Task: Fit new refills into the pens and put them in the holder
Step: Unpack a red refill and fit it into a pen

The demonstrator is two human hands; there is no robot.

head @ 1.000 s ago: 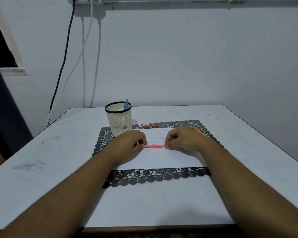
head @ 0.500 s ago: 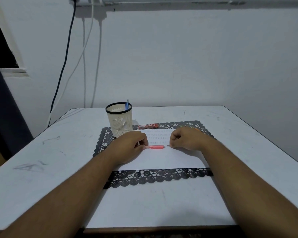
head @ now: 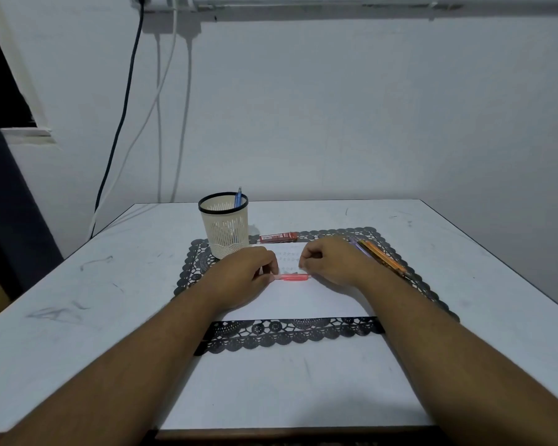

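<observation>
A short pink pen (head: 292,277) lies level just above a white paper sheet (head: 303,302). My left hand (head: 245,278) pinches its left end. My right hand (head: 329,262) sits at the pen's right end with its fingers curled; its fingertips are slightly above the pen tip, and I cannot tell whether they pinch anything. The cream mesh holder (head: 224,226) with a black rim stands behind my left hand, with a blue pen (head: 238,197) upright inside.
A red refill box (head: 277,237) lies behind the paper. Several orange and purple pens (head: 380,257) lie on the black lace mat (head: 287,336) beside my right wrist. The white table (head: 94,300) ends at a wall with hanging cables.
My right hand pulled off the pen's right end to the right, then came back left and slightly up. My left hand kept holding the pen still.
</observation>
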